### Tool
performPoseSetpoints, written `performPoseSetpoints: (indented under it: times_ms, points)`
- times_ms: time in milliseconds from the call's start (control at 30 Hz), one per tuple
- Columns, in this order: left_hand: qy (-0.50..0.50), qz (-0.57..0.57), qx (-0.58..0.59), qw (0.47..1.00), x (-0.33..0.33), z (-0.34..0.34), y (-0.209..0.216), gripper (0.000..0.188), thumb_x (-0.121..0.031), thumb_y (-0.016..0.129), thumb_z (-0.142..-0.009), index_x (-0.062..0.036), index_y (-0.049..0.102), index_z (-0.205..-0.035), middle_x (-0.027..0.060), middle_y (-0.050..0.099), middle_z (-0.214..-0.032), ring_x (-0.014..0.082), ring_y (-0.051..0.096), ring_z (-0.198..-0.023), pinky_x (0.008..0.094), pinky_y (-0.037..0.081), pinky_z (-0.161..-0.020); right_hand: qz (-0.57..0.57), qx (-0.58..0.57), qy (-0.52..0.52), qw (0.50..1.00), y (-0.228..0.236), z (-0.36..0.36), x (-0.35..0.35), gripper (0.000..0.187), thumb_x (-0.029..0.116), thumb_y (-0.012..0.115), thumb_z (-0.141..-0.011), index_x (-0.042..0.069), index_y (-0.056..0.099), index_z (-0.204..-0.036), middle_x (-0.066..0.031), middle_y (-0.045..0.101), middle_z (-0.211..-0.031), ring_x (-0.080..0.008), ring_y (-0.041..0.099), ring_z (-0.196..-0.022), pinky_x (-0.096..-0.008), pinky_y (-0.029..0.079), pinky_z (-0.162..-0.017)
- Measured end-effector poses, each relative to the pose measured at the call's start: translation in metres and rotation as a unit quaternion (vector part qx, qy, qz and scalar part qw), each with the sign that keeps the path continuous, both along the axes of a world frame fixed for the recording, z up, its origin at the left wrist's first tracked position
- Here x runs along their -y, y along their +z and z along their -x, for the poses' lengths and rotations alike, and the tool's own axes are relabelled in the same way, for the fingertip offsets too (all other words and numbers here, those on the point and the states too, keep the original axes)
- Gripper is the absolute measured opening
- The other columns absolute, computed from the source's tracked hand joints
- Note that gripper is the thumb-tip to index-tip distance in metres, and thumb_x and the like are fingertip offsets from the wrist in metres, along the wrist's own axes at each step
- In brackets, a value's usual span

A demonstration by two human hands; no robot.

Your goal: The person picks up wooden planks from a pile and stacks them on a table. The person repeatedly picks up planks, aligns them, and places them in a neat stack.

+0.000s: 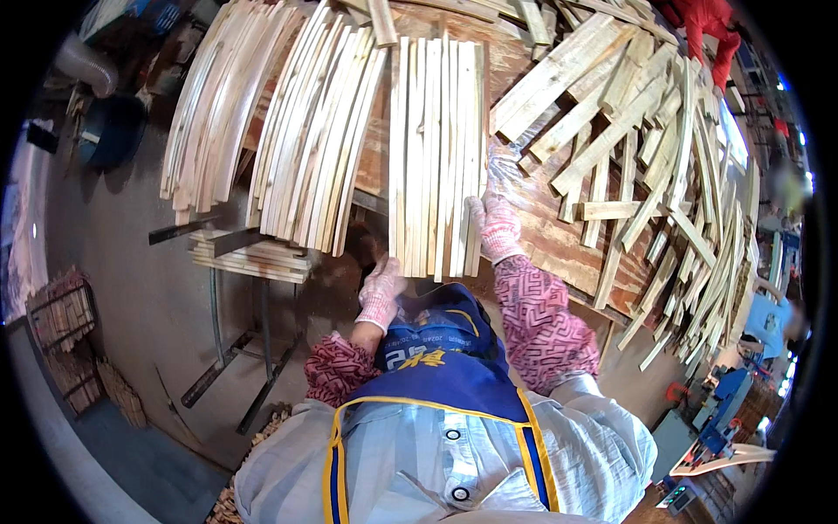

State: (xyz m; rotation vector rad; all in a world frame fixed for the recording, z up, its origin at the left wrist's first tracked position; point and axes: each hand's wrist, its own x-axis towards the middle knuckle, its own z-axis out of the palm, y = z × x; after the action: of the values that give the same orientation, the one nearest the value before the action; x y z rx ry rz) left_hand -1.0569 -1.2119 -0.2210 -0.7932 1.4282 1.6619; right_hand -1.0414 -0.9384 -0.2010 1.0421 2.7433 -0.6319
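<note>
A row of long, pale wooden strips lies side by side in front of me, its near ends reaching past the table edge. My left hand, in a pink-and-white glove, touches the row's near left corner with its fingers stretched out. On the other side, my right hand, gloved the same way, rests along the right flank of the strips near their close end. Its fingers look extended, not wrapped around a strip. Between the two hands the strip ends sit nearly even, some sticking out slightly.
Left of the row are two more groups of strips, a middle one and a far-left one. A jumbled heap of wooden pieces covers the right of the wooden tabletop. A person in red stands at the far right.
</note>
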Motion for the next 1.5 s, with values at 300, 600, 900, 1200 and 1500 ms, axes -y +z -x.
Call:
performPoseSetpoints:
  times_ms: [300,600,900,1200,1500]
  points:
    - [-0.348,0.24,-0.569,0.705,-0.043,0.133,0.005,0.066,-0.037,0.06,-0.092,-0.0128,0.035,-0.149,0.0185,0.042,-0.146,0.0354,0.043,-0.132,0.0401,0.041,-0.105,0.112,-0.154,-0.071,0.979,0.011,0.005,0.009,0.083,0.043,0.066,-0.084,0.01,0.029,-0.151,-0.021,0.035,-0.15,-0.0358,0.035,-0.138,-0.0422,0.027,-0.114]
    - [-0.248,-0.053,-0.32,0.913,-0.078,0.135,0.03,0.103,-0.011,0.082,-0.074,-0.0123,0.017,-0.154,0.013,0.042,-0.145,0.0254,0.046,-0.128,0.037,0.039,-0.106,0.501,-0.224,-0.206,0.81,0.053,0.005,0.023,0.097,-0.003,0.071,-0.074,0.008,0.015,-0.153,-0.0163,0.054,-0.13,-0.0273,0.058,-0.112,-0.0341,0.052,-0.091]
    - [-0.288,-0.139,-0.315,0.894,-0.016,0.123,0.089,0.109,-0.022,0.085,-0.072,-0.011,0.015,-0.155,0.0136,0.041,-0.148,0.0226,0.038,-0.135,0.0341,0.031,-0.111,0.515,-0.334,-0.271,0.742,0.093,-0.043,0.112,0.096,0.008,0.079,-0.075,0.004,0.02,-0.15,-0.0125,0.062,-0.119,-0.0229,0.063,-0.104,-0.0329,0.054,-0.089]
    - [-0.303,-0.055,-0.421,0.853,0.111,0.291,0.167,0.1,-0.023,0.081,-0.079,-0.0072,0.017,-0.154,0.0115,0.047,-0.142,0.021,0.048,-0.126,0.0354,0.037,-0.109,0.525,-0.258,-0.068,0.809,0.149,0.135,0.19,0.109,0.026,0.077,-0.078,0.006,0.001,-0.154,-0.0212,0.054,-0.13,-0.028,0.058,-0.115,-0.0367,0.05,-0.093]
    - [-0.398,0.176,-0.28,0.856,0.111,0.376,0.048,0.095,-0.042,0.075,-0.082,-0.0095,0.02,-0.153,0.0173,0.047,-0.142,0.0299,0.043,-0.132,0.0391,0.03,-0.113,0.173,0.081,0.143,0.971,0.087,0.223,0.161,0.096,0.067,0.057,-0.083,-0.006,0.033,-0.142,-0.0286,0.05,-0.132,-0.0374,0.053,-0.122,-0.0403,0.045,-0.101]
